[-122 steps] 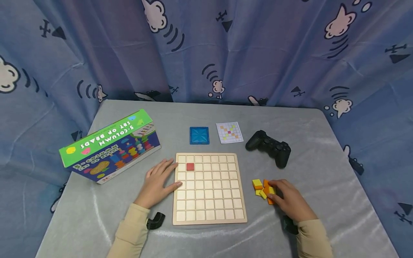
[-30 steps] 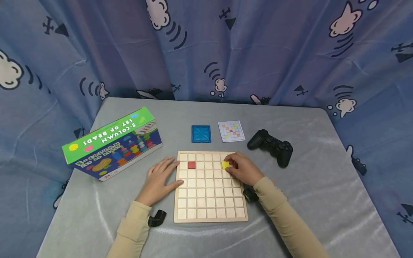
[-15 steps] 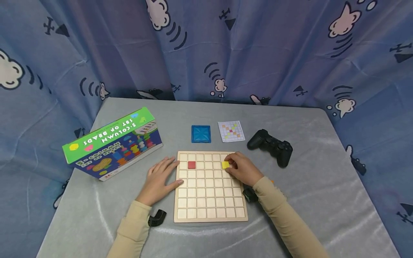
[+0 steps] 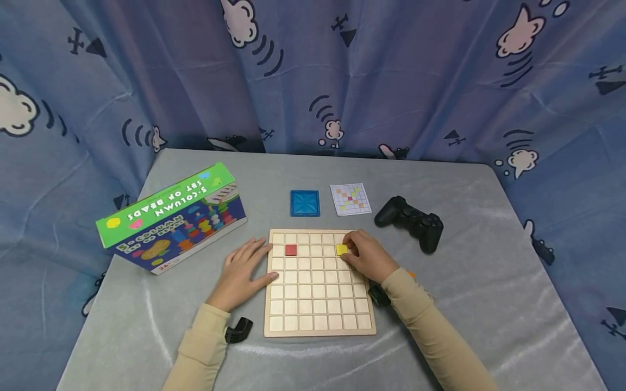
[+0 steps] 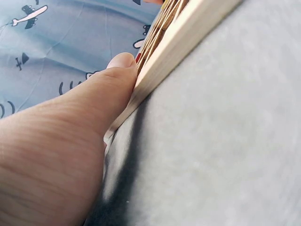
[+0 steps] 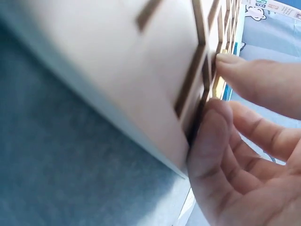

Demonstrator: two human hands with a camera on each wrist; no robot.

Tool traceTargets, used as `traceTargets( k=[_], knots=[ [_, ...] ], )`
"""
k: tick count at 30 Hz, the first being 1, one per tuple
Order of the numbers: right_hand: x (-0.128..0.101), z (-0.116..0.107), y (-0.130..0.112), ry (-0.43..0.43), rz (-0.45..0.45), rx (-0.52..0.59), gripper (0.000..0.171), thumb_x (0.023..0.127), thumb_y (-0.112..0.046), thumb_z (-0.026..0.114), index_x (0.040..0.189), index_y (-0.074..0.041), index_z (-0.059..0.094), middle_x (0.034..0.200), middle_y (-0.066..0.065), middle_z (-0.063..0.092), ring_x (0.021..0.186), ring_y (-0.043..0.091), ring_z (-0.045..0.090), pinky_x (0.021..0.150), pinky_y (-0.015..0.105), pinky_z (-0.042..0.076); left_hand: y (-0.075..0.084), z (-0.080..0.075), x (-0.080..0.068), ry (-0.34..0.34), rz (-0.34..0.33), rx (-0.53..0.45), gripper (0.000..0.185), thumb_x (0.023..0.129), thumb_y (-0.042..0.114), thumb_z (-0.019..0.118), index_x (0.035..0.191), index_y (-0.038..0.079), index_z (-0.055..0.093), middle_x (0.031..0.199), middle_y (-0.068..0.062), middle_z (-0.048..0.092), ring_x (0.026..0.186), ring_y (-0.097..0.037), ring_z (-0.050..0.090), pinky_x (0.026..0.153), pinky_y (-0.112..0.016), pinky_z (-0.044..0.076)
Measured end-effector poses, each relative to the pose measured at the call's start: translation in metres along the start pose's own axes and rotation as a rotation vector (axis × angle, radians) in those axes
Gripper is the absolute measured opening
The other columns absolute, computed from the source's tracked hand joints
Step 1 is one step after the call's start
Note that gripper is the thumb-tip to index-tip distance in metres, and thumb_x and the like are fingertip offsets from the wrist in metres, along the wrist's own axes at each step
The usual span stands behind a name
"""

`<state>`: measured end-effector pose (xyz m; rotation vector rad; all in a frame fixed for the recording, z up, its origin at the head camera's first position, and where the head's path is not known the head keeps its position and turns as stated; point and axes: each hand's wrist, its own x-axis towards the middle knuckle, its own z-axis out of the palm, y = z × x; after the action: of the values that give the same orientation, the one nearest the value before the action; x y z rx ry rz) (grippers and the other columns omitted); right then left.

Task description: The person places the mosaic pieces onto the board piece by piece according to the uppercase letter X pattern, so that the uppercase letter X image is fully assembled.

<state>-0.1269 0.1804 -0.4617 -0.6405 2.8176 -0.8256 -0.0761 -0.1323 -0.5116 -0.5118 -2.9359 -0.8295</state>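
A wooden grid board [image 4: 318, 304] lies on the grey table. A red tile [image 4: 290, 250] sits in its second row near the left. Further right in the same row is a yellow tile [image 4: 341, 250], which my right hand [image 4: 369, 256] pinches between fingertip and thumb. In the right wrist view the yellow tile [image 6: 217, 87] shows between those fingers at the board [image 6: 141, 70]. My left hand [image 4: 242, 271] lies flat on the table. Its thumb [image 5: 94, 108] touches the board's left edge [image 5: 188, 42].
A green toy box [image 4: 171, 217] stands at the left. Behind the board lie a blue square tile [image 4: 305, 203] and a pattern card [image 4: 350, 199]. A black game controller [image 4: 411, 220] sits at the right. An orange tile [image 4: 409, 274] peeks out by my right sleeve.
Four seconds ago my right hand was at a pile of yellow and orange tiles to the right. It has since brought a yellow tile onto the board. Over the last second almost nothing moved.
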Motion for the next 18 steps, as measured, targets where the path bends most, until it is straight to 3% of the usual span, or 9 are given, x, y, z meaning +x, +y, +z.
traceTargets(
  k=[6, 12, 18],
  knots=[
    [-0.003, -0.006, 0.001, -0.035, 0.003, 0.008, 0.033, 0.082, -0.017, 0.064, 0.11, -0.004, 0.051, 0.095, 0.007, 0.053, 0.079, 0.014, 0.051, 0.069, 0.03, 0.045, 0.001, -0.001, 0.0, 0.002, 0.006, -0.008, 0.069, 0.078, 0.059, 0.052, 0.136, 0.025, 0.036, 0.143, 0.002, 0.03, 0.133, -0.021, 0.02, 0.102, -0.049, 0.016],
    [-0.019, -0.029, 0.006, -0.084, 0.012, -0.009, 0.042, 0.084, -0.019, 0.061, 0.12, -0.005, 0.045, 0.098, 0.006, 0.054, 0.078, 0.014, 0.052, 0.064, 0.029, 0.044, 0.002, -0.001, -0.001, -0.009, -0.012, -0.012, 0.069, 0.078, 0.059, 0.052, 0.136, 0.025, 0.036, 0.143, 0.003, 0.029, 0.134, -0.019, 0.019, 0.102, -0.048, 0.015],
    [-0.052, -0.053, 0.022, -0.069, 0.133, -0.029, 0.05, 0.084, -0.022, 0.061, 0.127, -0.005, 0.041, 0.102, 0.011, 0.056, 0.085, 0.02, 0.057, 0.068, 0.034, 0.048, 0.003, -0.001, -0.001, -0.006, -0.006, -0.012, 0.068, 0.079, 0.058, 0.053, 0.136, 0.025, 0.036, 0.143, 0.003, 0.029, 0.134, -0.02, 0.02, 0.102, -0.049, 0.015]
  ],
)
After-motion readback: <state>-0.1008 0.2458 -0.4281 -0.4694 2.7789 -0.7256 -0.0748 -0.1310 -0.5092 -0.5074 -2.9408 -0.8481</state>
